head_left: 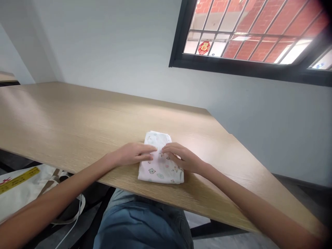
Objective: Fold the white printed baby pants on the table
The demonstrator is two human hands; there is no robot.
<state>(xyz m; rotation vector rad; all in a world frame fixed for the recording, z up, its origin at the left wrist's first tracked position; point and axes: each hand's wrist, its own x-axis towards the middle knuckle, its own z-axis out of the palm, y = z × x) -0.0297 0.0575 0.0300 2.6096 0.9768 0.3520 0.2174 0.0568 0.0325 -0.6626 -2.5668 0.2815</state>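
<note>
A small white cloth (158, 168) printed with little cartoon animals lies folded into a narrow rectangle near the front edge of the wooden table (77, 121). My left hand (133, 153) rests on its left side, fingers stretched flat and pointing right. My right hand (181, 157) lies on its right side, fingers extended and pressing down on the fabric. The fingertips of both hands nearly meet over the cloth's middle. Neither hand grips anything.
A white tote bag (23, 188) with a yellow label sits below the table at the left. A white wall runs behind the table, with a barred window (254, 38) at the upper right. My lap in blue jeans (140, 221) shows under the table edge.
</note>
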